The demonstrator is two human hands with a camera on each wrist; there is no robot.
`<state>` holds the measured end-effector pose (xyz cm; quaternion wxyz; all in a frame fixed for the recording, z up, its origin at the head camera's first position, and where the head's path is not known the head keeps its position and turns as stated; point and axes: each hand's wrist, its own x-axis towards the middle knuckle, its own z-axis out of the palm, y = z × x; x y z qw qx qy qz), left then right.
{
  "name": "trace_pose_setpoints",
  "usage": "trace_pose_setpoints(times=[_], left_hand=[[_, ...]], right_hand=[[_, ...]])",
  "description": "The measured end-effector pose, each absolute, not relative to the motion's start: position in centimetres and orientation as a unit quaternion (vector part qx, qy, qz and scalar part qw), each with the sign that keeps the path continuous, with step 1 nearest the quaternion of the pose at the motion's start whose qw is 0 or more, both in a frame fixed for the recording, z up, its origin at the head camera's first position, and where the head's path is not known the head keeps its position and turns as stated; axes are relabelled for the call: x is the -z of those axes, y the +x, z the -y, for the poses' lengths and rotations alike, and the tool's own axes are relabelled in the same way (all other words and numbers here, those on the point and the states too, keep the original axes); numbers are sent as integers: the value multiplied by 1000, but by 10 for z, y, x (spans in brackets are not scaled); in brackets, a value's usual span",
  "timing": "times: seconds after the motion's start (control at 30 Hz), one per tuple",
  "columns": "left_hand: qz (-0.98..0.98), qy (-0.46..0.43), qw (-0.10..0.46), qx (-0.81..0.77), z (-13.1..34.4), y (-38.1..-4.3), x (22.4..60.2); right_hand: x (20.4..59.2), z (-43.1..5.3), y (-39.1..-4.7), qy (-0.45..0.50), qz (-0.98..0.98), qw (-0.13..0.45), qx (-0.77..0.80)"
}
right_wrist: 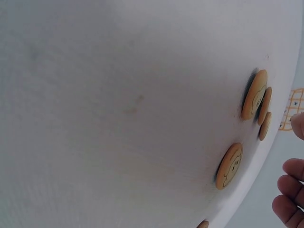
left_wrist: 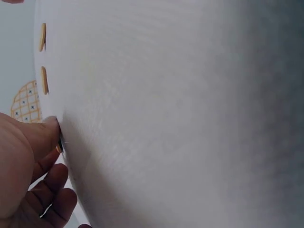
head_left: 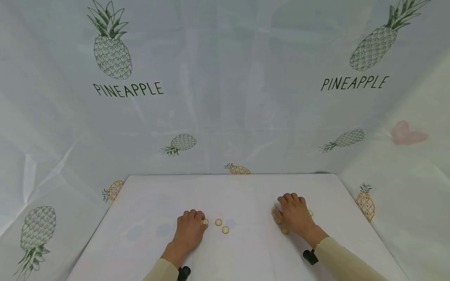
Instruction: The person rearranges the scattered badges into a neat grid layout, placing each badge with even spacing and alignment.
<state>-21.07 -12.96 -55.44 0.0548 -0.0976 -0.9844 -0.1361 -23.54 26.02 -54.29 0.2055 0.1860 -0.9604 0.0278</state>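
Left of the table's middle, my left hand (head_left: 189,231) pinches a small round wooden disc (head_left: 205,221) between thumb and finger, at the table surface. In the left wrist view the thumb (left_wrist: 46,129) covers most of that disc (left_wrist: 59,146). Two more discs, one nearer the back (head_left: 218,222) and one nearer the front (head_left: 225,230), lie just right of this hand. My right hand (head_left: 296,214) is above several discs (head_left: 284,230) on the right side, its fingers loosely bent. In the right wrist view those fingers (right_wrist: 289,190) are apart from the line-printed discs (right_wrist: 229,166), holding nothing visible.
The white table (head_left: 246,257) ends at a straight back edge, with a pineapple-printed sheet (head_left: 225,97) hanging behind and along both sides. Dark wrist straps (head_left: 311,256) sit at both sleeve cuffs. One disc (head_left: 310,213) lies beyond the right hand.
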Motion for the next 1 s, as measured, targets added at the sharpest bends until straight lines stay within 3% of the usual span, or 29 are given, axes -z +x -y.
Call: trace_pose_setpoints(times=[1.0], left_hand=[[981,-84,45,169,134,-210,555]], right_hand=[[550,-257,-244,227,958,173,-7]])
